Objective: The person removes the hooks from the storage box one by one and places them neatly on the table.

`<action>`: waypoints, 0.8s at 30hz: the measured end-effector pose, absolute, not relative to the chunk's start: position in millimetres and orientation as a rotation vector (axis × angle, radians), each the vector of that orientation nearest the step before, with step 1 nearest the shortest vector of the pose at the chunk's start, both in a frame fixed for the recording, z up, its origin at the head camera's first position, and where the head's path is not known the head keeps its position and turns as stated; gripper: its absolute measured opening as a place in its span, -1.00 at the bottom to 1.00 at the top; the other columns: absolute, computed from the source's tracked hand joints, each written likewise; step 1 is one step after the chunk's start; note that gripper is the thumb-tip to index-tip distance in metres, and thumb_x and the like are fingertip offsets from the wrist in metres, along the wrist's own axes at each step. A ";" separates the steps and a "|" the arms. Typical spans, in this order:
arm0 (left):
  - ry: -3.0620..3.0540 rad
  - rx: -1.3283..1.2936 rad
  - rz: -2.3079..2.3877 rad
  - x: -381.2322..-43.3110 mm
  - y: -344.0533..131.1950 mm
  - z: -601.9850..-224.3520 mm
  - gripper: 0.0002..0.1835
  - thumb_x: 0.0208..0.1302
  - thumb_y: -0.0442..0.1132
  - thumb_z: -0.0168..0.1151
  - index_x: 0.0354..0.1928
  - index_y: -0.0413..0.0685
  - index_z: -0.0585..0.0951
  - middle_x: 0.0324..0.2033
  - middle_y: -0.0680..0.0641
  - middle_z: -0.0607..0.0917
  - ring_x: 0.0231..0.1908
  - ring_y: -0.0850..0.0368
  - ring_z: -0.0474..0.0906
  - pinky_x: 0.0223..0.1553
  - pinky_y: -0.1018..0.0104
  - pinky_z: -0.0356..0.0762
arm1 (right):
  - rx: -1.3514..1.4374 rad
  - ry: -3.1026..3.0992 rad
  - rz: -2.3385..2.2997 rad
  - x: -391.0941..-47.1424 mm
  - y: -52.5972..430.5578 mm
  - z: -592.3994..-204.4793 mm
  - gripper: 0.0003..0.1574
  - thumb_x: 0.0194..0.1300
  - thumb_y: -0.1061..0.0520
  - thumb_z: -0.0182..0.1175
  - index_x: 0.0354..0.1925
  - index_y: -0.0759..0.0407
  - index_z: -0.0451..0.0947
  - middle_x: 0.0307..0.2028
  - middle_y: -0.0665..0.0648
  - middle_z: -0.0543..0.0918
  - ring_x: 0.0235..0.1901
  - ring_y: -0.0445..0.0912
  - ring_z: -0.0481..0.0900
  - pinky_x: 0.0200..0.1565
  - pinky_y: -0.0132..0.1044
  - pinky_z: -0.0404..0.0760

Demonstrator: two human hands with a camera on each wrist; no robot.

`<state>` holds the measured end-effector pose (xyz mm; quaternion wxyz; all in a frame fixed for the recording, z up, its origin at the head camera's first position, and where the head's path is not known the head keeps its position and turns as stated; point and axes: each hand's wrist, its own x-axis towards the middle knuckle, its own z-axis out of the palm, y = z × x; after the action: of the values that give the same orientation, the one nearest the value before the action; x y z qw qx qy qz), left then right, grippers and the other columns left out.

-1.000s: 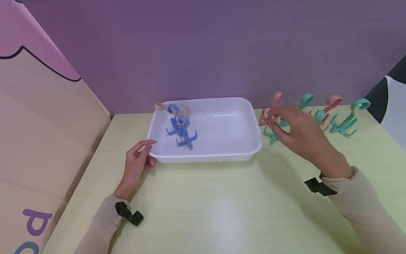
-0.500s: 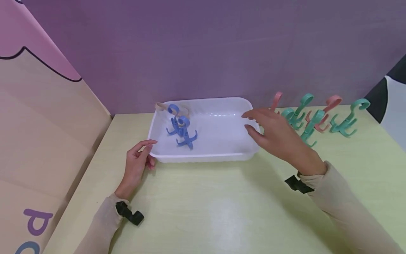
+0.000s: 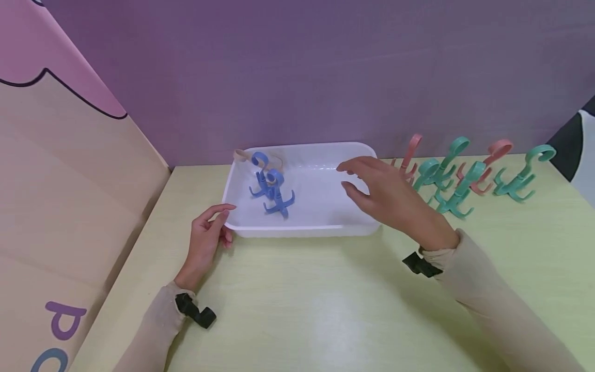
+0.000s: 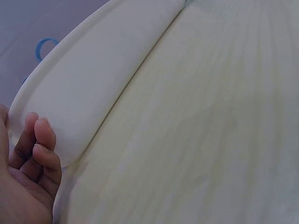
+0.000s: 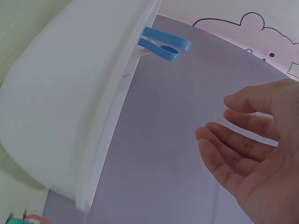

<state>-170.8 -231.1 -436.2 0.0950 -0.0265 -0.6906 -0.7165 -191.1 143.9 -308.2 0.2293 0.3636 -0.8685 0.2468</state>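
Note:
My left hand [image 3: 204,245] grips the front left corner of a white tray [image 3: 307,231], with a finger over the rim and other fingers curled against the outer wall. Inside the tray's left part stand two blue multi-prong hooks [image 3: 279,203] with curled tops; a beige hook [image 3: 240,155] lies partly behind them, its top over the back left rim. Above the tray's right side hovers my right hand [image 3: 390,196], fingers loosely bent, thumb apart, holding nothing. Right of the tray are several green hooks [image 3: 516,183] and two pink hooks [image 3: 498,151]; my right hand partly hides the nearest ones.
A pale wooden table [image 3: 297,299] carries everything. Behind it rises a purple panel [image 3: 307,77], and a beige printed panel [image 3: 79,181] borders the left side. A black and white shape [image 3: 574,144] shows past the table's right end.
My right hand has moved left from a pink hook to above the tray, its fingers now spread and bare. That pink hook stays on the table. My left hand keeps its place on the tray.

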 end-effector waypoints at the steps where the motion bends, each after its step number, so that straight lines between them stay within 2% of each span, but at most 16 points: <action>1: -2.046 -0.079 -2.124 -171.2 -230.8 -435.9 -0.69 0.47 -0.17 0.17 0.05 -0.27 0.62 -0.76 -0.04 0.55 -0.78 0.18 0.43 -0.73 0.40 0.47 | 1.003 -2.389 0.668 -192.2 142.1 -308.2 -0.66 0.28 0.28 0.31 0.04 0.22 0.59 -0.02 0.18 0.67 -0.15 0.04 0.66 -0.22 -0.10 0.67; 2: -2.045 -0.081 -2.124 -171.6 -230.6 -435.5 -0.69 0.47 -0.17 0.17 0.06 -0.28 0.62 -0.76 -0.04 0.55 -0.78 0.18 0.43 -0.74 0.40 0.46 | 1.002 -2.388 0.656 -193.3 140.2 -308.3 -0.66 0.28 0.27 0.31 0.04 0.20 0.59 -0.02 0.17 0.68 -0.14 0.03 0.66 -0.27 -0.12 0.67; 6: -2.052 -0.087 -2.117 -172.8 -229.9 -433.5 -0.69 0.47 -0.18 0.17 0.05 -0.28 0.62 -0.75 -0.03 0.55 -0.78 0.18 0.43 -0.73 0.41 0.46 | 1.035 -2.377 0.676 -198.8 131.4 -309.1 -0.65 0.29 0.27 0.29 0.06 0.21 0.58 -0.02 0.17 0.68 -0.11 0.03 0.65 -0.20 -0.12 0.66; 9: -2.064 -0.082 -2.103 -172.4 -229.6 -432.4 -0.69 0.47 -0.17 0.17 0.06 -0.27 0.61 -0.75 -0.03 0.55 -0.78 0.18 0.43 -0.72 0.41 0.47 | 1.073 -2.396 0.725 -201.2 122.6 -308.8 -0.63 0.30 0.27 0.28 0.08 0.24 0.56 -0.01 0.18 0.67 -0.08 0.04 0.63 -0.03 -0.07 0.63; 13: -2.061 -0.065 -2.119 -170.8 -230.2 -433.7 -0.69 0.47 -0.18 0.17 0.05 -0.29 0.61 -0.76 -0.03 0.55 -0.78 0.18 0.43 -0.72 0.41 0.48 | 1.087 -2.442 0.737 -201.9 108.7 -309.4 -0.61 0.32 0.25 0.26 0.11 0.25 0.55 0.03 0.17 0.65 -0.05 0.03 0.63 0.03 -0.06 0.61; 24: -2.072 -0.093 -2.131 -168.6 -231.0 -434.7 -0.70 0.48 -0.18 0.15 0.07 -0.26 0.61 -0.74 -0.02 0.56 -0.76 0.18 0.44 -0.70 0.42 0.49 | 1.074 -2.597 0.740 -206.4 66.5 -312.9 -0.55 0.39 0.17 0.20 0.22 0.20 0.49 0.10 0.13 0.62 -0.03 -0.03 0.61 0.04 -0.13 0.62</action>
<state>-168.6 -231.0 -434.7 0.0839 -0.0312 -0.6944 -0.7140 -206.4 66.5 -312.9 0.1177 0.3670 -0.8875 0.2528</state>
